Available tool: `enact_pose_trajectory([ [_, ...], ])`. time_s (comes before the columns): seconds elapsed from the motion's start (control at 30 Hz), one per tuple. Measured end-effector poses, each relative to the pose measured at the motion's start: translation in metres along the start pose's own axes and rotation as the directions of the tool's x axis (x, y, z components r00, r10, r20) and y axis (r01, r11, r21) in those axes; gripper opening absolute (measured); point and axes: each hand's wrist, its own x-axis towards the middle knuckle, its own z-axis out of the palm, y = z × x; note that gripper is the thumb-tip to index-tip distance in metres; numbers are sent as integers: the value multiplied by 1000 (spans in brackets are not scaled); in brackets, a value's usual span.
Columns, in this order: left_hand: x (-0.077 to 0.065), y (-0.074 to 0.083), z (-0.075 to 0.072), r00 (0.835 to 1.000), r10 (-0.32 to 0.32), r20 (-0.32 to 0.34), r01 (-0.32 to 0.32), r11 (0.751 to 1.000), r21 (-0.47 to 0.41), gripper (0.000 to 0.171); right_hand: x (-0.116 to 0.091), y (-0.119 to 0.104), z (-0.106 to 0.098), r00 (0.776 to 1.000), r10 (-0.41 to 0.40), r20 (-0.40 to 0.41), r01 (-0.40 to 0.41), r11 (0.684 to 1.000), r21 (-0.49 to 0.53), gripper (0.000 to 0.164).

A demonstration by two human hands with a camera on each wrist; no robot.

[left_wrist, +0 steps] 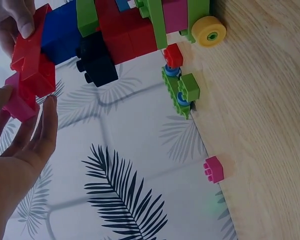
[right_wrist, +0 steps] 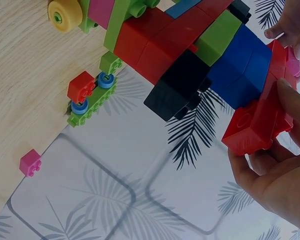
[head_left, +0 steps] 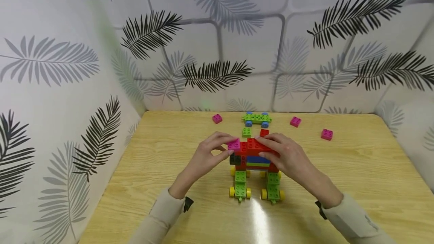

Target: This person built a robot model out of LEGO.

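A tall toy-brick build stands on the table in the head view, on green wheeled bases (head_left: pixel 240 188) with yellow wheels. Its middle has blue bricks (right_wrist: pixel 240 70), red bricks and a black brick (left_wrist: pixel 97 60) jutting from one end. Across the top lies a row of red bricks (head_left: pixel 255 144), and at its left end is a pink brick (head_left: pixel 234 144). My left hand (head_left: pixel 207 155) pinches that pink brick between thumb and fingers. With thumb and fingers, my right hand (head_left: pixel 289 154) grips the right part of the red row.
Behind the build stands a green wheeled base (head_left: pixel 257 118) with blue wheels. A small green brick (head_left: pixel 246 132) and a red brick (head_left: pixel 264 133) lie in front of it. Loose pink bricks (head_left: pixel 217 118) are spread along the back, near the leaf-patterned wall (head_left: pixel 244 48).
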Motion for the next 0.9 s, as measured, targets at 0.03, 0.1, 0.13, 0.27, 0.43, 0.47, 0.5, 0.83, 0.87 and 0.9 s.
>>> enact_pose_trajectory([
  [0.03,0,-1,0,1000,-12,4,12,1000,-11,35,0,0,0,1000,1,1,-1,1000,2,48],
  [0.1,0,-2,0,1000,-29,9,29,999,-25,35,0,0,0,1000,1,2,-1,1000,5,48],
  [0.13,0,-3,0,999,-35,11,36,999,-32,35,0,0,0,1000,0,1,0,1000,6,48],
  [0.27,0,-3,0,999,-41,10,42,999,-33,34,0,0,0,1000,-2,-1,2,1000,5,48],
  [0.43,1,-5,3,1000,-25,-8,25,999,-40,33,-1,0,1,1000,-5,-8,5,1000,9,49],
  [0.47,1,-5,3,1000,-21,-12,20,999,-39,33,-1,1,2,1000,-8,-10,8,1000,11,49],
  [0.5,0,-6,4,1000,-19,-16,18,999,-42,33,-2,1,2,1000,-11,-12,11,1000,13,49],
  [0.83,1,-7,8,998,-48,-30,46,997,-59,31,-2,2,2,1000,-18,-22,18,1000,16,50],
  [0.87,1,-5,8,998,-51,-30,49,997,-57,31,-2,2,2,1000,-15,-19,15,1000,18,50],
  [0.9,1,-2,8,998,-53,-29,51,997,-56,31,-2,2,1,1000,-12,-16,13,1000,19,49],
])
